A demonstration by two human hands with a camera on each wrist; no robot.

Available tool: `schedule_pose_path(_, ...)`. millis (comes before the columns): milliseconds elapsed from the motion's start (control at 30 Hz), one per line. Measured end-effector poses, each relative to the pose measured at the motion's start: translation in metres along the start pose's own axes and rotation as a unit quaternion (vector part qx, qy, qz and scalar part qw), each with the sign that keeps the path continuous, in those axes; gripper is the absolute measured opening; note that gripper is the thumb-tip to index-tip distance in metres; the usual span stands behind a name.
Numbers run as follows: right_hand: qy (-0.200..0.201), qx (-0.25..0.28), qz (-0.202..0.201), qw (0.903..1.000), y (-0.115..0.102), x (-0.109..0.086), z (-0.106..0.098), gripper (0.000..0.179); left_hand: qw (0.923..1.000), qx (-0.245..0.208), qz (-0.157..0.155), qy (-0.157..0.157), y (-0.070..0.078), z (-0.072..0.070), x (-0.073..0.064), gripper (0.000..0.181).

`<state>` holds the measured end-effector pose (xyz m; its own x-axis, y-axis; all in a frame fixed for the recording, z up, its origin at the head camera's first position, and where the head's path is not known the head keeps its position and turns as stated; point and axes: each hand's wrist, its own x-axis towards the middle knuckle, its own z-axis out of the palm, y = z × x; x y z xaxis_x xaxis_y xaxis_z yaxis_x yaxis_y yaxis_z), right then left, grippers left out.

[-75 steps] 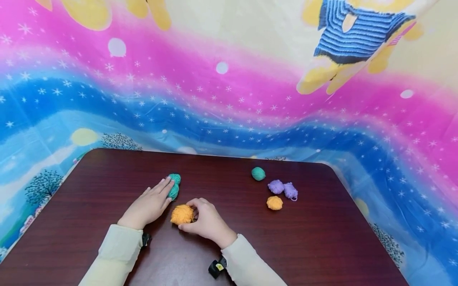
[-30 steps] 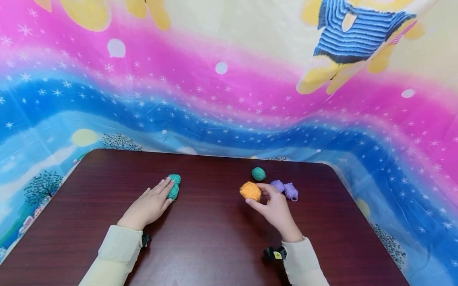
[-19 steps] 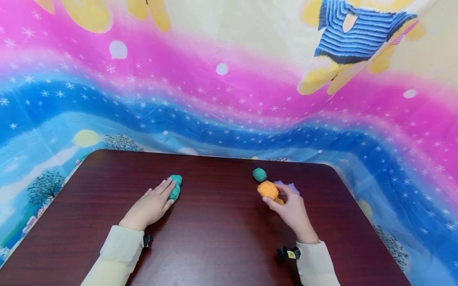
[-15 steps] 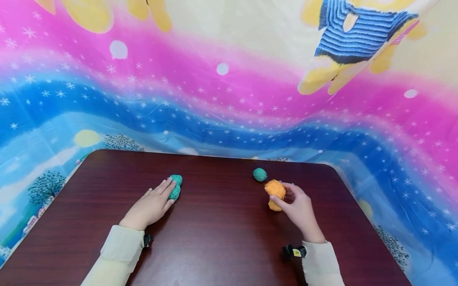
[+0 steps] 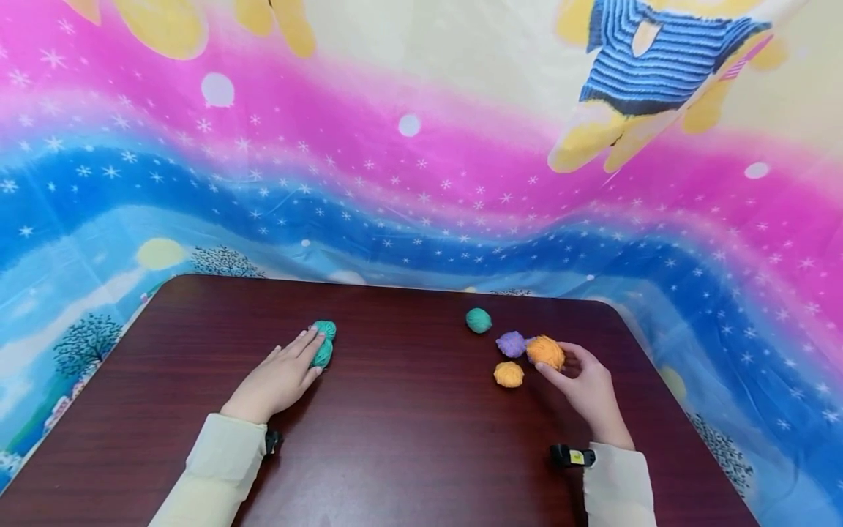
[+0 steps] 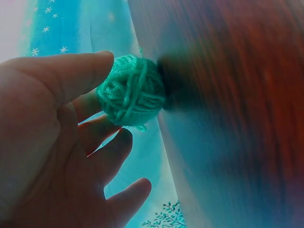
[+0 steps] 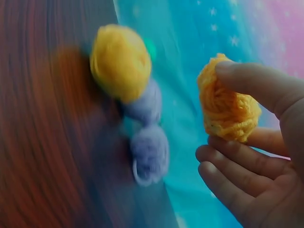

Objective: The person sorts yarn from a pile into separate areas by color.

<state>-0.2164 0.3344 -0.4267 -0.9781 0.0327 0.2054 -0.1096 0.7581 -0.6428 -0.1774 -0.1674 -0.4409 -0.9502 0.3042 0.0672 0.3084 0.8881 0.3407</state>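
Note:
In the head view my left hand (image 5: 276, 377) rests against two touching green yarn balls (image 5: 322, 354), its fingers fairly straight. The left wrist view shows my thumb and fingertips beside a green ball (image 6: 133, 92), with the other fingers spread. My right hand (image 5: 589, 388) pinches a large orange yarn ball (image 5: 545, 353) between thumb and fingers. The right wrist view shows this held ball (image 7: 228, 104) raised off the table. In the head view it covers most of one purple ball; the other purple yarn ball (image 5: 511, 344) shows beside it.
A smaller orange yarn ball (image 5: 509, 375) lies in front of the purple pair, and a single green ball (image 5: 478, 320) lies behind them. The dark wooden table (image 5: 395, 439) backs onto a patterned cloth (image 5: 408, 190). Each wrist wears a small black camera.
My right hand has carried the large orange ball from beside my left hand rightward across the table, past the smaller orange ball to over the purple pair. My left hand has stayed in place.

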Motion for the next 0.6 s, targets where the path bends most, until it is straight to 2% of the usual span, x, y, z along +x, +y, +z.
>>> schedule_pose_path(167, -0.025, -0.027, -0.004, 0.9993, 0.010, 0.001, -0.006, 0.065, 1.0000, 0.000, 0.000, 0.000, -0.001, 0.000, 0.000, 0.060)
schedule_pose_path(433, -0.090, -0.030, -0.002, 0.9955, 0.021, -0.001, -0.008, 0.065, 1.0000, -0.003, -0.002, -0.003, -0.002, 0.001, 0.000, 0.061)
schedule_pose_path(600, -0.100, -0.044, 0.001, 0.9940, 0.028, -0.003, -0.008, 0.063, 1.0000, -0.002, -0.003, -0.002, -0.002, 0.000, 0.001, 0.062)
